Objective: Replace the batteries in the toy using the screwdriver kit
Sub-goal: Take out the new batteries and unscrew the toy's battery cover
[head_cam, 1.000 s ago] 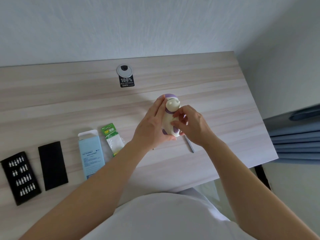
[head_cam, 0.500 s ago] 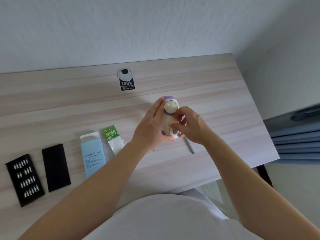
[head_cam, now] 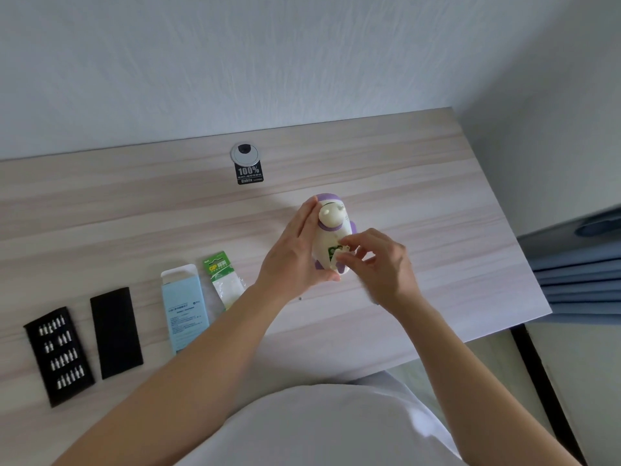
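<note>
A cream and purple toy (head_cam: 331,230) is held upright above the table. My left hand (head_cam: 295,253) grips its left side and base. My right hand (head_cam: 376,264) pinches a small cream battery cover (head_cam: 344,252) at the toy's lower front, where green batteries (head_cam: 332,251) show in the opening. The green battery pack (head_cam: 223,274) lies on the table to the left. The black tray of screwdriver bits (head_cam: 58,354) sits at the far left. The screwdriver is hidden behind my right hand.
A black kit lid (head_cam: 116,331) and a light blue box (head_cam: 183,309) lie between the bit tray and the battery pack. A round cable grommet (head_cam: 244,153) with a black label (head_cam: 249,173) sits at the back. The wooden table (head_cam: 453,230) ends on the right; blue fabric (head_cam: 584,267) lies beyond.
My right hand has pulled slightly away from the toy's front with the cover, and green batteries now show in the opening. The screwdriver on the table is now covered by my right hand.
</note>
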Demonstrator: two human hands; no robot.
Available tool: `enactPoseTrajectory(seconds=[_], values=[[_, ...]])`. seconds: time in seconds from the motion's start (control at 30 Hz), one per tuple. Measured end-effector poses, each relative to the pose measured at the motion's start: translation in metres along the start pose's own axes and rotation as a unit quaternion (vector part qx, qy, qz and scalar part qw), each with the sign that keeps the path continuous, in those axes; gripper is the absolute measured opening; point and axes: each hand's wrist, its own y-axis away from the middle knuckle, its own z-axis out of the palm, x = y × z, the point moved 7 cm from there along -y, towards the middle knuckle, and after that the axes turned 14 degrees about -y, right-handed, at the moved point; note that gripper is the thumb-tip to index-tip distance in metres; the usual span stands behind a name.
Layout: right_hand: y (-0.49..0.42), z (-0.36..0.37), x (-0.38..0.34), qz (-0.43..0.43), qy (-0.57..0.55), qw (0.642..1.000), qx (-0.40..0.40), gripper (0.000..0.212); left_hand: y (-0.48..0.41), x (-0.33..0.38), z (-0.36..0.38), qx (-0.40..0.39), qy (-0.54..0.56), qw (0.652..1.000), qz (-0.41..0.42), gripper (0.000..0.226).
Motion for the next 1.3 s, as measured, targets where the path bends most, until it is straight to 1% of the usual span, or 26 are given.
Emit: enactPoseTrajectory(seconds=[0.1, 0.17, 0.23, 0.33, 0.43, 0.53, 0.6, 0.73, 0.87, 0.93, 1.0, 1.17, 1.23, 1.3], values=[[0.003, -0.016, -0.002, -0.007, -0.034, 0.999, 0.042, 0.009, -0.001, 0.003, 0.000, -0.005, -0.007, 1.000, -0.001, 0.133], [0.004, -0.035, 0.009, 0.036, -0.075, 0.993, 0.080, 0.007, -0.001, 0.006, 0.001, -0.013, -0.010, 1.000, -0.005, 0.135], [0.004, -0.057, 0.029, 0.096, -0.128, 0.981, 0.111, 0.011, -0.001, 0.009, 0.001, -0.017, -0.012, 1.000, -0.013, 0.135], [0.003, -0.080, 0.058, 0.160, -0.163, 0.965, 0.128, 0.016, -0.001, 0.008, -0.001, -0.027, -0.002, 0.999, -0.021, 0.134], [-0.001, -0.091, 0.084, 0.200, -0.172, 0.959, 0.100, 0.012, -0.002, 0.006, -0.002, -0.032, 0.002, 0.999, -0.036, 0.133], [-0.007, -0.095, 0.113, 0.234, -0.114, 0.965, 0.036, 0.008, -0.003, 0.005, -0.003, -0.034, 0.007, 0.998, -0.060, 0.128], [-0.011, -0.094, 0.129, 0.245, -0.072, 0.967, -0.004, 0.007, -0.003, 0.008, -0.004, -0.030, 0.010, 0.997, -0.077, 0.119], [-0.015, -0.098, 0.154, 0.270, -0.043, 0.962, -0.019, 0.007, -0.001, 0.011, -0.009, 0.000, 0.033, 0.991, -0.131, 0.094], [-0.021, -0.103, 0.171, 0.261, 0.009, 0.964, -0.039, 0.007, 0.003, 0.009, -0.006, 0.016, 0.065, 0.975, -0.210, 0.082], [-0.022, -0.108, 0.176, 0.259, 0.016, 0.965, -0.047, 0.008, 0.008, 0.009, 0.003, 0.008, 0.080, 0.962, -0.260, 0.076], [-0.022, -0.113, 0.180, 0.260, 0.019, 0.964, -0.047, 0.008, 0.012, 0.013, 0.008, 0.020, 0.079, 0.949, -0.305, 0.075], [-0.021, -0.119, 0.186, 0.262, 0.027, 0.963, -0.054, 0.006, 0.018, 0.032, 0.016, 0.037, 0.038, 0.935, -0.352, 0.082], [-0.020, -0.121, 0.185, 0.257, 0.036, 0.965, -0.032, 0.007, 0.020, 0.042, 0.021, 0.044, 0.031, 0.925, -0.377, 0.091], [-0.021, -0.123, 0.175, 0.213, 0.066, 0.975, 0.009, 0.010, 0.018, 0.050, 0.024, 0.054, 0.017, 0.914, -0.402, 0.099]])
